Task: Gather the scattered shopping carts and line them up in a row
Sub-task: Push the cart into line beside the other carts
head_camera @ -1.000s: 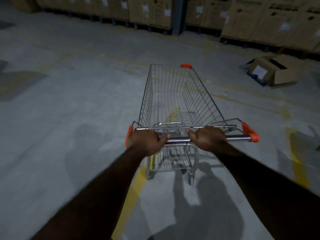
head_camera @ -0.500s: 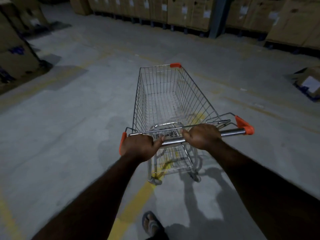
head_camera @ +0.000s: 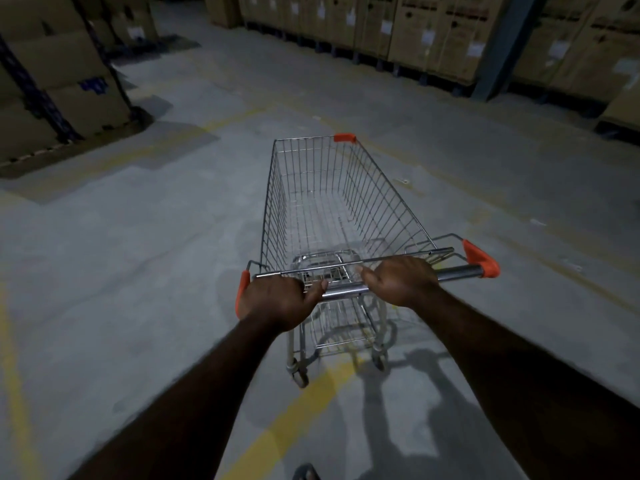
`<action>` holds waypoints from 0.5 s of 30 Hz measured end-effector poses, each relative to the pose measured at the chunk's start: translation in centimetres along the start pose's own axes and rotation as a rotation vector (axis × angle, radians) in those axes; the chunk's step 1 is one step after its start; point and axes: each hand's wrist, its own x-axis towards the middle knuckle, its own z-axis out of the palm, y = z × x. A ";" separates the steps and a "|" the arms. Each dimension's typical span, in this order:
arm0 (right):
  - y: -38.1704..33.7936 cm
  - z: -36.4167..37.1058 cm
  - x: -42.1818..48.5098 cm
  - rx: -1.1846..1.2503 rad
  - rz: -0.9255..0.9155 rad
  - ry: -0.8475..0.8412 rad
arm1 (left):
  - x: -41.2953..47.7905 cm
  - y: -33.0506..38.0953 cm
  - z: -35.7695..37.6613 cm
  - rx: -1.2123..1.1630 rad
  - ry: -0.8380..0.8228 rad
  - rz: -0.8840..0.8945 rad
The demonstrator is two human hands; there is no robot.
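A silver wire shopping cart with orange corner caps stands right in front of me on the concrete floor, its basket empty. My left hand grips the left end of the metal handle bar. My right hand grips the bar right of its middle. Both arms are stretched out towards the cart. No other cart is in view.
Stacked cardboard boxes stand at the left. A long row of boxes runs along the back, with a grey pillar among them. Yellow lines cross the floor. A sandalled foot shows at the bottom edge.
The cart and my view have swung to the left: the open box at the right has left the view and the stack at the left has come in. Both hands keep their grip.
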 end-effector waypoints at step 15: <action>-0.2 -1.9 17.5 -0.038 -0.213 0.027 | 11.6 -4.3 -1.0 0.003 -0.007 -0.212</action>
